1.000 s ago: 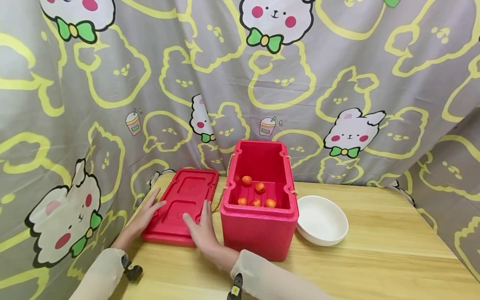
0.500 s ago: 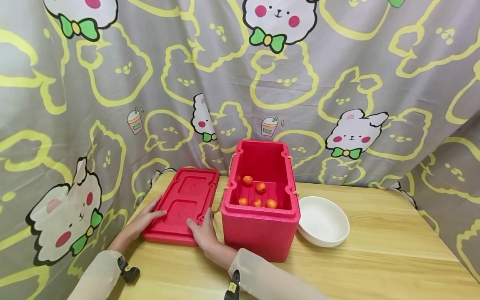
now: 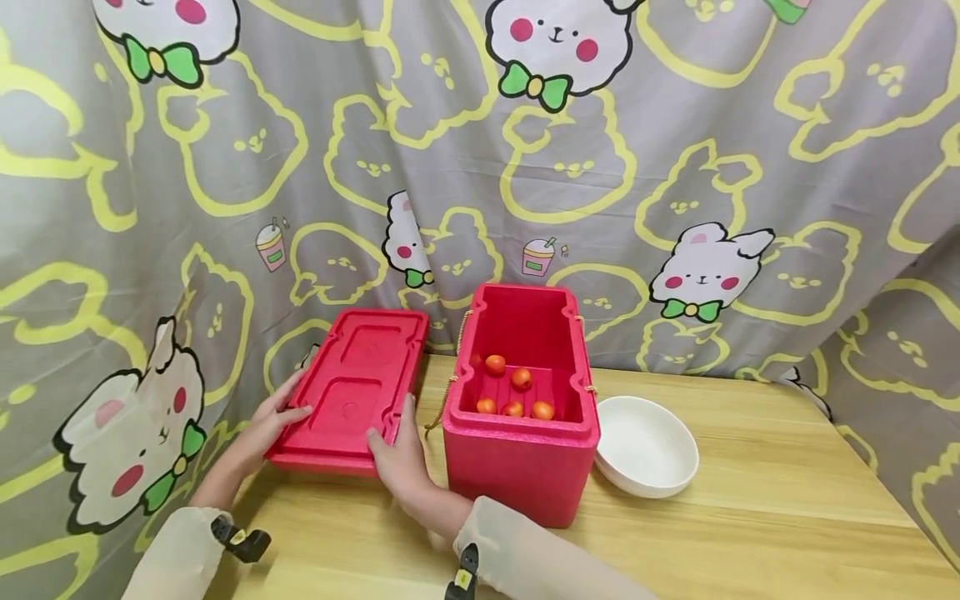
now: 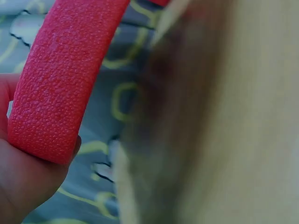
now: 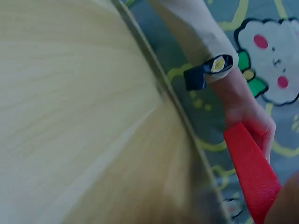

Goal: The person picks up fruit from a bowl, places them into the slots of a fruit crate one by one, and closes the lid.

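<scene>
Both hands hold a flat red foam lid (image 3: 352, 392) up off the table, to the left of a red foam box. My left hand (image 3: 264, 429) grips the lid's left edge, thumb on top. On the opposite edge my right hand (image 3: 401, 454) grips it the same way, fingers along the side. The lid's pebbled edge (image 4: 60, 79) fills part of the left wrist view, with the left hand (image 4: 30, 175) around its end. In the right wrist view the lid (image 5: 252, 172) is partly hidden by the right hand at the corner.
The lidless red box (image 3: 517, 475) stands beside the lid, with several small orange-red fruits (image 3: 521, 379) on its floor and rope handles (image 3: 453, 385) at its sides. A white bowl (image 3: 647, 446) sits right of it on the wooden table (image 3: 757, 483). A patterned curtain (image 3: 450, 150) hangs behind.
First the hands came down onto the lid's sides and took hold of it. Now the lid has risen off the table and shifted slightly left. The box and bowl stay put.
</scene>
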Tool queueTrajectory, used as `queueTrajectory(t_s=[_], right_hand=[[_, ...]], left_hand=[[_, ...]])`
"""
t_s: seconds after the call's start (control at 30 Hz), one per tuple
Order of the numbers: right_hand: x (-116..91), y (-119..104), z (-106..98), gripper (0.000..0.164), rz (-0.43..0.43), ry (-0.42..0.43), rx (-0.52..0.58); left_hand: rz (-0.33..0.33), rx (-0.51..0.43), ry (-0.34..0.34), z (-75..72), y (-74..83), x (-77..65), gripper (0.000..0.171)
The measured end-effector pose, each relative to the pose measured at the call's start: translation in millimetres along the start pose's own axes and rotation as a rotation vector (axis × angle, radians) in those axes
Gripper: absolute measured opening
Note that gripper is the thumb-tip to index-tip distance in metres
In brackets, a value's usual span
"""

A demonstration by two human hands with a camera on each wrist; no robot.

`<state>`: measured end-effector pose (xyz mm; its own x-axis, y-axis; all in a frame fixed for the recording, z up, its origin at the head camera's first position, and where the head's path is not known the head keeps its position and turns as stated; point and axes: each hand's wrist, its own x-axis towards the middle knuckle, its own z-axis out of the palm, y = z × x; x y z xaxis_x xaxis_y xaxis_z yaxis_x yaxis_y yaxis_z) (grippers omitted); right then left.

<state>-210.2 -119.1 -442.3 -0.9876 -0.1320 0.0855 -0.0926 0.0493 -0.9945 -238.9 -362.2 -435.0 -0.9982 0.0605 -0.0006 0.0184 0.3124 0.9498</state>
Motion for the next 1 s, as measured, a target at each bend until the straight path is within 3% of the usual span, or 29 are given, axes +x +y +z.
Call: queueTrajectory(t_s=[0.23, 0.43, 0.53, 0.73, 1.0], right_hand=[[-8.2, -49.8, -15.5, 0.080, -0.222, -0.023, 0.034], [-17.8, -95.0, -39.8, 0.080, -0.385, -0.017, 0.130], [-23.1, -117.2, -56.5, 0.077, -0.447, -0.001, 0.147], [-31.9, -152.4, -97.8, 0.071, -0.503, 0.030, 0.231], [-38.5, -182.5, -164.3, 0.058, -0.558, 0.082, 0.286]], left_hand=[[0.207, -0.139, 0.015, -3.1, 48.8, -13.1, 0.076], [0.440, -0.237, 0.020, 9.5, 103.5, -25.3, 0.075], [0.518, -0.260, 0.028, 19.2, 129.8, -27.7, 0.074], [0.578, -0.344, 0.012, 51.6, 179.6, -23.8, 0.073], [0.577, -0.407, -0.013, 105.0, 225.9, 3.5, 0.071]])
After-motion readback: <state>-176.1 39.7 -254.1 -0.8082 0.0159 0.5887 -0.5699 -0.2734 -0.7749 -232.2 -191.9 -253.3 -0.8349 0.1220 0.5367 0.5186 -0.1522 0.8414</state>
